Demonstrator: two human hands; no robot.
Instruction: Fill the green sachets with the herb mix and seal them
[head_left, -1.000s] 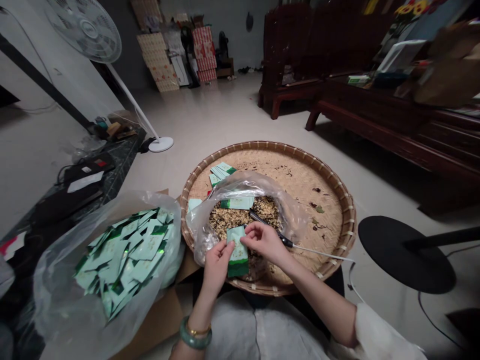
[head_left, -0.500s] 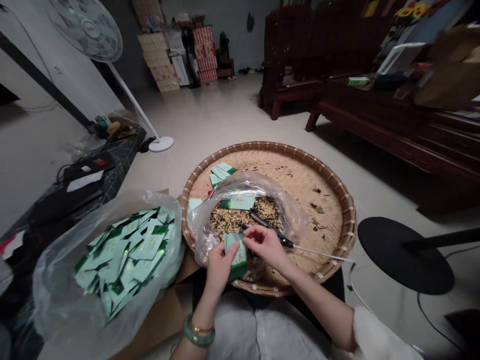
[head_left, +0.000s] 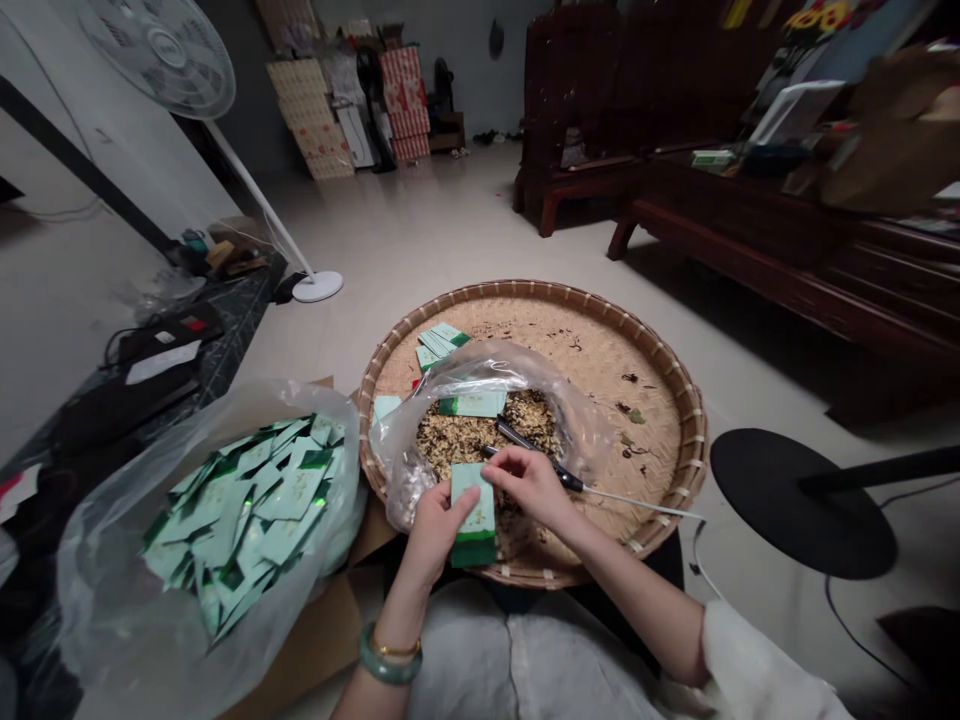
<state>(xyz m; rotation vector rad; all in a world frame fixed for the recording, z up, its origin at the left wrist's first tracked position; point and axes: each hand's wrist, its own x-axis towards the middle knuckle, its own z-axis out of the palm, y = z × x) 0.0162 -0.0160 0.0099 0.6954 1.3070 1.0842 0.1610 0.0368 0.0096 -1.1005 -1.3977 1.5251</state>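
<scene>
My left hand [head_left: 433, 530] grips a pale green packet [head_left: 474, 510] with a darker green end, thumb flat on its front. The fingertips of my right hand [head_left: 529, 485] are pinched together at the packet's upper right edge. Beyond both hands, an opened clear plastic bag [head_left: 491, 362] holds a loose, dry, tan-and-black mix [head_left: 459, 435]. Another green packet [head_left: 476, 403] lies on that mix. A black two-armed tool [head_left: 564, 474] with a white cord rests close behind my right hand, partly covered by it.
The bag sits in a round woven bamboo tray [head_left: 688, 410] with more packets [head_left: 442, 340] at its far left and leaf scraps at right. A plastic bag [head_left: 97, 600] full of green packets stands left. A black stand base [head_left: 795, 500] is right; a white fan [head_left: 161, 50] stands back left.
The packet in my left hand now faces up flatter and more squarely. My right fingertips stay at its upper edge. The whole view has shifted slightly.
</scene>
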